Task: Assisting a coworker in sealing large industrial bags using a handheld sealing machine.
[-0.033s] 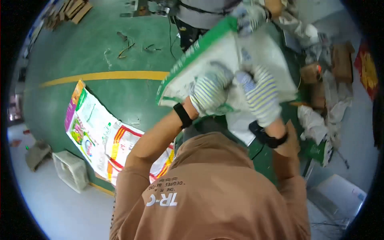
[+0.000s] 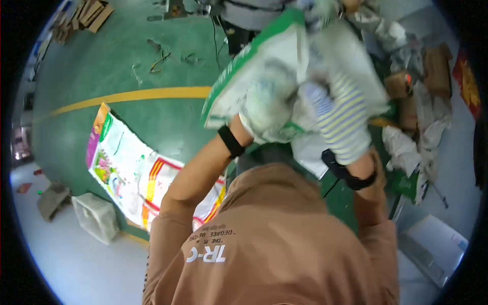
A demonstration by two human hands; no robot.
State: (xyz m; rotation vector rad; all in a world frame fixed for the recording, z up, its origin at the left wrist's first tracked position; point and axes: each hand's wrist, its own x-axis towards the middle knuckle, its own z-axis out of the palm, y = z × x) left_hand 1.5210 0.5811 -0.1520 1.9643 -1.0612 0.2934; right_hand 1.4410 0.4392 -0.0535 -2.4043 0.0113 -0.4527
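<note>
Green-edged white sack (image 2: 287,48) at right end of yellow floor line (image 2: 152,94), held up, not yet set down. Left hand (image 2: 270,104) and right hand (image 2: 339,114) on it; fingers blurred, can't tell how closed. Printed sacking (image 2: 133,165) lies on wearer's side of line. Remaining work unclear.

White sack (image 2: 287,53) (green-edged), aslant

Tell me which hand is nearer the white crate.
Left. The left hand is forward and right of the crate, at the sack; the right hand is also at the sack, but farther right.
</note>
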